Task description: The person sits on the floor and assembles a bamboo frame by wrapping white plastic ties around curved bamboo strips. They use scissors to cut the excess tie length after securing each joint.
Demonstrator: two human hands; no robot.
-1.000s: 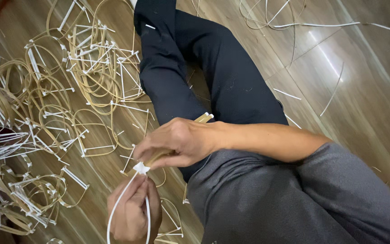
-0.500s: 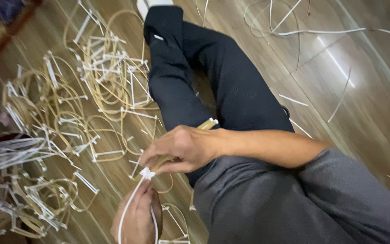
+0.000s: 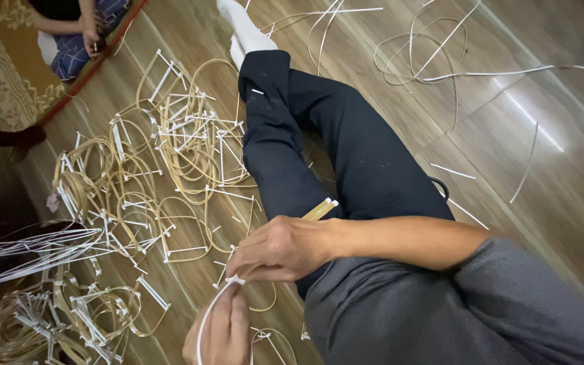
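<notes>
We've got our right hand [image 3: 282,249] pinched shut on the cane [image 3: 319,210] and left hand [image 3: 221,331] gripping the white strip [image 3: 204,321] at our lap, so the knot [image 3: 234,279] could probably slip if either loosens.

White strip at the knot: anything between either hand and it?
Nothing visible. The right hand pinches the white strip at its knot on the cane piece; the left hand grips it just below.
</notes>
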